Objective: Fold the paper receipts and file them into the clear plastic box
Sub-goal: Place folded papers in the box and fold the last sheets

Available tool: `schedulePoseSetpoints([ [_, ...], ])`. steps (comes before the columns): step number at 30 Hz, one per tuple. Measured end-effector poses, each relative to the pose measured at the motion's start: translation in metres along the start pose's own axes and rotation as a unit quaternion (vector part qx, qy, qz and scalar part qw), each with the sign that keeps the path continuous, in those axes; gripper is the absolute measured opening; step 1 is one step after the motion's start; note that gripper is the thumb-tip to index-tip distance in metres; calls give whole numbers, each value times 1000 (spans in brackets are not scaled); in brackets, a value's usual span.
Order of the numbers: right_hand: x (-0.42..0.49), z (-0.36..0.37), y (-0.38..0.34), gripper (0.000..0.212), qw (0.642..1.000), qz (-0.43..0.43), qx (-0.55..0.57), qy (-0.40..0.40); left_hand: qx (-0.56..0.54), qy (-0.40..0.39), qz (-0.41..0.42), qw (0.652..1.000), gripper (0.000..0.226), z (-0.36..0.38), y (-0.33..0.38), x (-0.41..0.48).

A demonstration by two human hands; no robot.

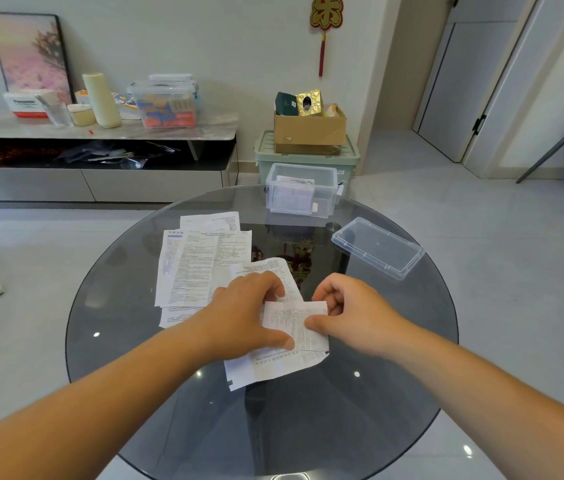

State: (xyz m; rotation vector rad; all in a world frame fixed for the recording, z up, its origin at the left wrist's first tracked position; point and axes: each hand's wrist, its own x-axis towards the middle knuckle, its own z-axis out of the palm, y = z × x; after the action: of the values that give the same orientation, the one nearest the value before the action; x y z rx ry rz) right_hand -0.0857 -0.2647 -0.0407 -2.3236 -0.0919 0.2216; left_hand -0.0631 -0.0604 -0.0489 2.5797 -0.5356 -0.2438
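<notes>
— Head view. Hands first?
— Left hand: curled, thumb and fingers pinching the left edge of a small folded receipt. Right hand: likewise curled, thumb pressed on the right half of the same slip, fingers tucked behind its top edge.
— Beneath?
— Larger creased receipt, flat on the round glass table, partly covered by both hands. Loose sheets overlapping in a pile to the left, just beyond the left hand.
— Container?
— Clear plastic box, lidless, at the table's far edge, well apart from the hands; folded papers inside. Lid lying separately on the glass, right of the box.
— Off-table?
— Cardboard carton on a green bin, directly behind the box.
</notes>
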Motion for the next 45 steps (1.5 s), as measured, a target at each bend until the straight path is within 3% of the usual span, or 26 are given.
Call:
schedulePoseSetpoints([
  [6, -4, -7, 2, 18, 992, 9, 113, 58, 137, -32, 0, 990, 82, -7, -11, -8],
  [10, -5, -16, 10, 14, 973, 43, 206, 92, 135, -78, -32, 987, 85, -21, -22, -14],
  [13, -8, -17, 10, 13, 969, 27, 218, 114, 114, -58, -38, 991, 81, -31, -18, -18],
  [16, -10, -14, 4, 17, 972, -23, 176, 157, 1, 33, -7, 999, 75, -31, 1, -21],
  [19, -15, -13, -2, 25, 971, -116, 82, 193, -16, 105, 74, 992, 61, -26, 24, -18],
  [24, -24, -13, -10, 15, 946, -251, -80, 189, -59, 140, 111, 982, 23, -20, 37, -12],
  [26, -25, -11, -7, 16, 952, -240, -81, 174, -78, 149, 101, 981, 13, -18, 34, -13],
  [37, -20, -1, 13, 9, 989, -118, -78, 47, -44, 103, 56, 992, 8, -1, 11, -24],
  [41, -13, 6, 18, 4, 992, -92, -63, 57, -26, 104, 29, 994, 5, 5, 3, -22],
  [45, -2, 14, 18, 9, 995, -66, -33, 73, -5, 113, -7, 994, 41, 10, 10, -17],
])
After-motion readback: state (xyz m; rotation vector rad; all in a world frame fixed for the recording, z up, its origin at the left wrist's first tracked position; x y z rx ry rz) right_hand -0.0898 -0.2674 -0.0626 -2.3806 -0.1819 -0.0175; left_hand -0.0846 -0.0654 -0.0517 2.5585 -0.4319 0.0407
